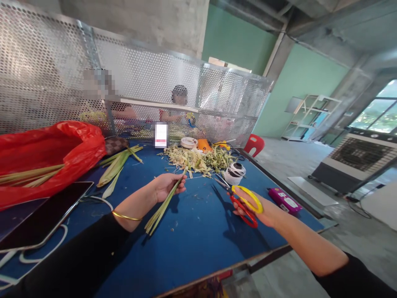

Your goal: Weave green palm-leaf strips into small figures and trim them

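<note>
My left hand (169, 187) is closed round a thin bundle of pale green plant strips (163, 211), whose long ends point down toward the near left. On the right, my right hand (245, 203) holds scissors (248, 198) with one yellow and one red handle; the blades point up and left, parted a little. A heap of cut plant scraps (198, 161) lies beyond both hands. Beside it, near the scissor tips, stands a spool of white thread (235, 173). Longer green leaves (118, 165) rest on the blue table (198, 248) at the left.
At the left are a red plastic bag (83, 140) with stalks inside, a dark tablet (46, 215) and white cables. A lit phone (160, 135), a tape roll (189, 142) and a purple packet (284, 200) are also there. People sit behind the perforated metal screen (149, 74).
</note>
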A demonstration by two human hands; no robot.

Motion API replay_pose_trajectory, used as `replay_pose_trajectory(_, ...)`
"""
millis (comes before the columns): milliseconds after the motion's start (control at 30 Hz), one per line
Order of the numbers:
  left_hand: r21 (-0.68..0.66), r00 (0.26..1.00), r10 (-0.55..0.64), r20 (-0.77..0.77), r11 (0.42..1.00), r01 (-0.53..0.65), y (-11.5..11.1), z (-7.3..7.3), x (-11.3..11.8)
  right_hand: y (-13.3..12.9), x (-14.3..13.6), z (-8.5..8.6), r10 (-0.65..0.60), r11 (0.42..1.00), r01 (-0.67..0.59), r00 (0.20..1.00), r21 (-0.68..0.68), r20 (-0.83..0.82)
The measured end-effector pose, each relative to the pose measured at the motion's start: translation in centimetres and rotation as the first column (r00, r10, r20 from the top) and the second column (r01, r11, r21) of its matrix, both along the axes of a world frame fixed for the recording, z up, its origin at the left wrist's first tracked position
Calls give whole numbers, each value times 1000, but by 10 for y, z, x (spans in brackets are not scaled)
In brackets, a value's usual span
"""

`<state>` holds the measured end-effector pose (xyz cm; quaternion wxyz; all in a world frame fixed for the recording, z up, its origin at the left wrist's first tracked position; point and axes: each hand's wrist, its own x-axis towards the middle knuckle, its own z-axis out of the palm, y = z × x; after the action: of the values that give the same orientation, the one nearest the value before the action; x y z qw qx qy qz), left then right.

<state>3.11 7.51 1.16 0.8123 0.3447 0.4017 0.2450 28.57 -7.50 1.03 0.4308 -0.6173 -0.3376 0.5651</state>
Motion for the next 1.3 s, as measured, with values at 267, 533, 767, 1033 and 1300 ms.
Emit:
replay_pose_trajectory(267,49,999,-3,-49,999,5,-3,0,1,33,-11,-17,-2,999,-11,969,50,248)
replay_pose_trajectory(533,171,989,0,-150,985,26,-3,13,-5,22,-16,-16,85,980,-196,584,39,807)
replay_pose_trajectory(767,339,970,-52,-237,931,133,-13,37,-18,9,-32,-9,135,940,-324,57,-109,989)
replay_pose_trajectory(1033,441,977,-51,-208,886,140,-43,44,-30,60,-80,26,130,697,-620,602,359,788)
replay_pose_trajectory(1300,484,977,60,-207,874,48,-47,35,-32,80,-118,-12,388,797,-364,920,481,55)
